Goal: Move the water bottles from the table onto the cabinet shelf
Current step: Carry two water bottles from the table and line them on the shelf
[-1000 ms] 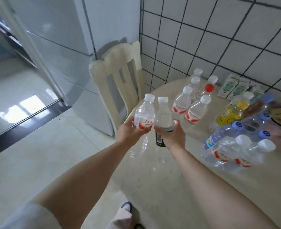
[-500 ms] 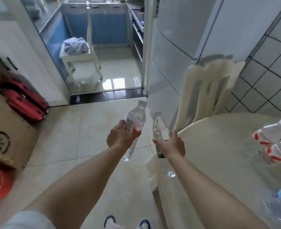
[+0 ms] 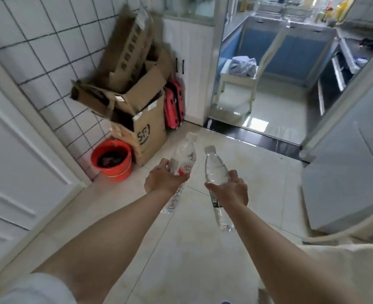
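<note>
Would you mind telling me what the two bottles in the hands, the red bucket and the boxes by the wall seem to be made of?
Left-hand bottle: clear, thin, glossy plastic, seemingly; the floor shows through it, red label.
Right-hand bottle: the same clear plastic, white cap, dark label lower down.
Red bucket: probably moulded plastic, smooth and even in colour.
Boxes: brown matt cardboard, with folded flaps and print.

The cardboard box (image 3: 147, 137) by the tiled wall bears large black letters — "SF". The left bottle's red label (image 3: 186, 168) carries white script — too blurred to read.
</note>
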